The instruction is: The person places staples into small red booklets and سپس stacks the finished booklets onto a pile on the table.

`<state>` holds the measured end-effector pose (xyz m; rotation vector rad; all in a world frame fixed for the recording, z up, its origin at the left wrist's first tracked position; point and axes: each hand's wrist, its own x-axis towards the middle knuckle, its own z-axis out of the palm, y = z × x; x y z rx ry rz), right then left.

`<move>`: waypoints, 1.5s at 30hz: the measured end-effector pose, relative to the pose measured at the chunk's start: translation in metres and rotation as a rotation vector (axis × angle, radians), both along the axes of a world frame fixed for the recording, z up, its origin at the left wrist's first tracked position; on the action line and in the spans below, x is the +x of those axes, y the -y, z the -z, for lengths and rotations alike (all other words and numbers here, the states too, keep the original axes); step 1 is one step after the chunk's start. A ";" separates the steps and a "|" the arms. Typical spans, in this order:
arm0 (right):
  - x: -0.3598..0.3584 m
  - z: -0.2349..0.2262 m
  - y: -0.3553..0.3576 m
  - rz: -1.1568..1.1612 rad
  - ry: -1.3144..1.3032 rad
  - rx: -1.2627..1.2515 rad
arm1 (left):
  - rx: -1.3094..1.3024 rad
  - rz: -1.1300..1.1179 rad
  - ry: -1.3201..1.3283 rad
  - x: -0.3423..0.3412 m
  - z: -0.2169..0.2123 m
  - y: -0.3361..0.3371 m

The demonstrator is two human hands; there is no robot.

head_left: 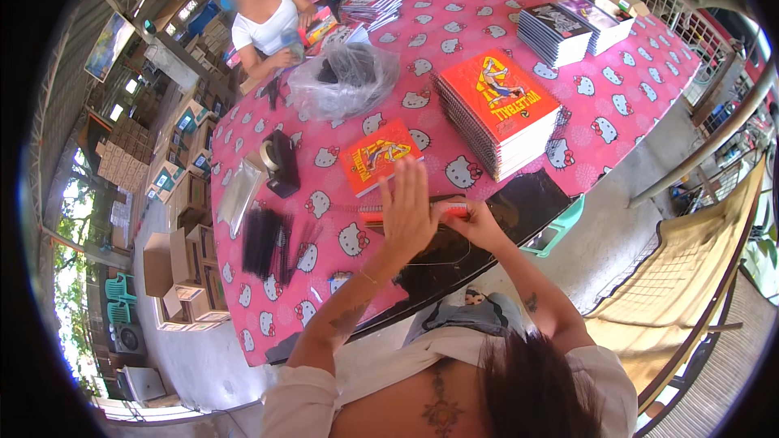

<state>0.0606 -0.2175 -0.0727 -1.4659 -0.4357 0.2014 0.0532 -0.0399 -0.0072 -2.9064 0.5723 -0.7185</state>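
My right hand (477, 223) is closed on the right end of a red-covered notebook (457, 210), held near the table's front edge. A dark spiral coil (347, 208) sticks out past the notebook's left end. Across the notebook lies my left hand (411, 211), open, its fingers stretched out and pointing away from me; it hides the middle of the book. Just beyond it, a thin red and yellow booklet (377, 154) rests flat on the table. To the right rises a tall stack of spiral-bound red notebooks (505, 105).
The pink patterned cloth (450, 20) covers the table. At left are black plastic coils (264, 247), clear plastic sleeves (241, 191) and a black tape dispenser (281, 164). Farther back are a clear plastic bag (345, 85), dark-covered books (554, 32) and another person (264, 20) handling booklets.
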 end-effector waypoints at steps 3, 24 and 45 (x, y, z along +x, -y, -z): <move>0.004 0.004 0.002 -0.041 0.087 0.100 | -0.063 0.156 -0.158 -0.064 0.039 0.000; -0.002 -0.009 0.007 -0.002 0.120 -0.139 | -0.197 0.256 -0.221 -0.028 0.006 0.013; 0.016 -0.074 0.030 0.034 0.602 -0.452 | -0.452 0.376 -0.205 -0.018 -0.016 0.001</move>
